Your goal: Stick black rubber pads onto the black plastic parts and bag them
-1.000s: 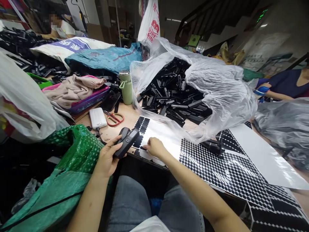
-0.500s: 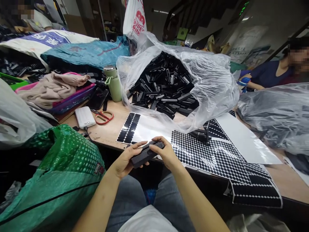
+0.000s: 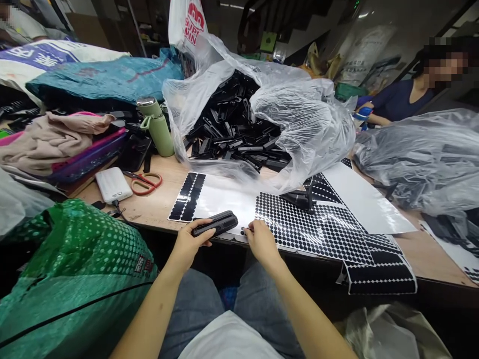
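Note:
My left hand holds a black oblong plastic part just over the table's front edge, its thumb across the near side. My right hand is at the lower left corner of a sheet of small black round stickers, fingertips pinched together. A small dark dot shows at those fingertips, too small to make out clearly. Between the hands and the plastic bag lies a white backing sheet, with larger black stickers at its left end.
A clear plastic bag holds many black parts. Red scissors, a white power bank and a green bottle stand left. A green bag is beside my left arm. A person sits at the right.
My right hand has let go of the black part and moved to the sticker sheet. The part stays in my left hand, turned to another side. The view has shifted right.

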Demonstrator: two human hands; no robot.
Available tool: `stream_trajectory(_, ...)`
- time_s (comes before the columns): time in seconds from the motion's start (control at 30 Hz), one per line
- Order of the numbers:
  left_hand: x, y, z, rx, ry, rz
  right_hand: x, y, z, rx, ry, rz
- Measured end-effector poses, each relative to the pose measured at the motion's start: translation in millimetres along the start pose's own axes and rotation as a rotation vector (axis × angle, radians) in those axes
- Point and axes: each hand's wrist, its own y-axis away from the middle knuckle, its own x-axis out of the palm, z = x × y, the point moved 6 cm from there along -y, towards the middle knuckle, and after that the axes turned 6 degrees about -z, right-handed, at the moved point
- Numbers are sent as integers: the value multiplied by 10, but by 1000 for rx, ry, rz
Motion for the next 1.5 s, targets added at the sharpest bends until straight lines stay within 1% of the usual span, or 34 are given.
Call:
stream_trajectory(0.07, 8, -19, 39, -16, -21, 7, 85, 30, -19, -18, 63, 22)
stream_trajectory(0.13, 17, -15, 68, -40, -38, 30, 131, 36, -49, -4, 68, 27)
stream_trajectory(0.23, 22, 9, 88, -72, -69, 79, 114, 27, -69, 7, 23, 51)
stream_trajectory(0.3, 22, 27, 84, -89, -86, 101, 59, 34, -13, -1, -113, 70)
stream_trajectory(0.4, 40, 56, 62, -118, -86, 121, -13, 77, 201, -46, -387, 122)
stream_trajectory(0.5, 49, 78, 39, -155, -73, 118, -29, 109, 418, -92, -508, 184)
stream_trajectory(0.57, 24, 81, 22, -166, -73, 101, -26, 92, 456, -82, -545, 200)
stream_trajectory(0.63, -29, 72, -1, -155, -83, 74, -33, 44, 385, -25, -574, 179)
stream_trajectory(0.73, -131, 51, -43, -116, -101, 18, -58, -38, 172, 108, -623, 114)
stream_trajectory(0.8, -175, 44, -67, -99, -107, -3, -54, -64, 67, 176, -702, 103)
stream_trajectory(0.9, -179, 53, -95, -85, -114, 7, -26, -67, 29, 219, -864, 127)
stream_trajectory(0.97, -151, 77, -111, -80, -123, 28, -23, -60, 58, 213, -915, 131)
stream_trajectory(1.03, -102, 118, -125, -80, -153, 58, -56, -50, 129, 156, -888, 108)
stream_trajectory(1.07, -67, 144, -133, -73, -183, 81, -89, -41, 189, 91, -838, 86)
stream_trajectory(1.1, -23, 174, -144, -60, -222, 113, -133, -26, 268, 0, -770, 53)
stream_trajectory(1.23, 190, 300, -159, 1, -368, 282, -287, 144, 665, -457, -456, -86)
stream_trajectory(1.3, 259, 337, -171, 43, -382, 319, -299, 246, 801, -599, -339, -99)
stream_trajectory(1.33, 279, 346, -187, 79, -380, 319, -293, 283, 839, -635, -297, -91)
stream_trajectory(1.4, 298, 357, -227, 171, -380, 305, -291, 328, 866, -659, -268, -76)
stream_trajectory(1.5, 280, 364, -277, 304, -416, 256, -314, 354, 851, -671, -310, -75)
